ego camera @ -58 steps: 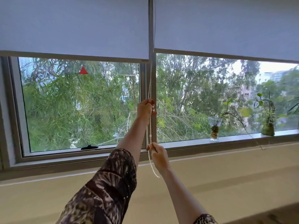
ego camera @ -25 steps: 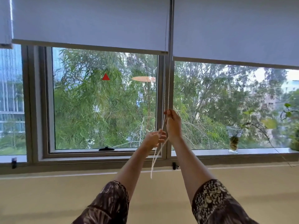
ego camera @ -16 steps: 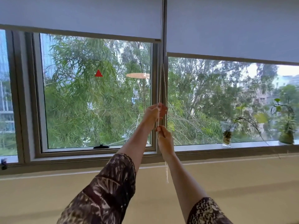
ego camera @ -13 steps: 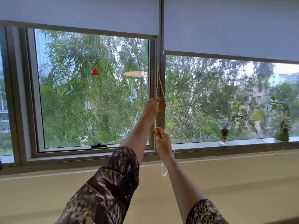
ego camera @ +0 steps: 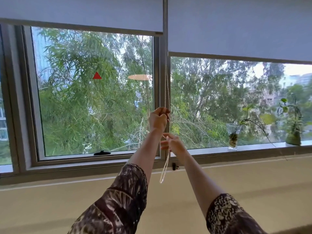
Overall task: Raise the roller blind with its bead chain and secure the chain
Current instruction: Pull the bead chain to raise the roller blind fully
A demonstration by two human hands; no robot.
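A white bead chain (ego camera: 167, 88) hangs as a loop in front of the window's centre post. My left hand (ego camera: 158, 119) is clenched on it at mid-window height. Just below, my right hand (ego camera: 174, 144) pinches the same chain, and the slack loop dangles under it to about the sill. The left roller blind (ego camera: 81, 12) has its bottom bar near the top of the pane. The right roller blind (ego camera: 236, 26) hangs lower. A small black chain hook (ego camera: 173, 166) sits on the frame under my right hand.
Two plants stand on the sill at the right: a glass vase (ego camera: 233, 137) with trailing stems and a green pot (ego camera: 293, 132). A black window handle (ego camera: 102, 152) sits at the bottom of the left pane. Below the sill runs a plain beige wall (ego camera: 50, 200).
The left blind's bottom bar has risen from level with the right blind's to well above it. My hands have traded places on the chain, pulling hand over hand; the left is uppermost now.
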